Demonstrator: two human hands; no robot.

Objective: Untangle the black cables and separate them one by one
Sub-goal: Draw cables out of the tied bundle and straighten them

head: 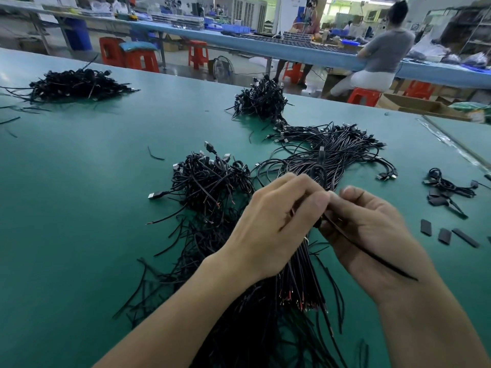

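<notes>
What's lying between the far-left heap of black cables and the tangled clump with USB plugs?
Head view: one short loose black wire scrap on the green table mat, between the far-left heap of black cables and the USB-plug clump; otherwise bare.

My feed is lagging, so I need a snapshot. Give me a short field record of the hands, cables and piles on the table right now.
left hand: fingers curled, pinching the single cable's upper end beside the right fingertips
right hand: holds single cable, which lies across its palm
bundle: beneath both hands, red-tipped wire ends toward the person
tangled pile: left of the hands
far-left pile: apart, untouched
far-edge pile: near the table's far edge
sleeve pieces: loose, to the right
table: green
</notes>
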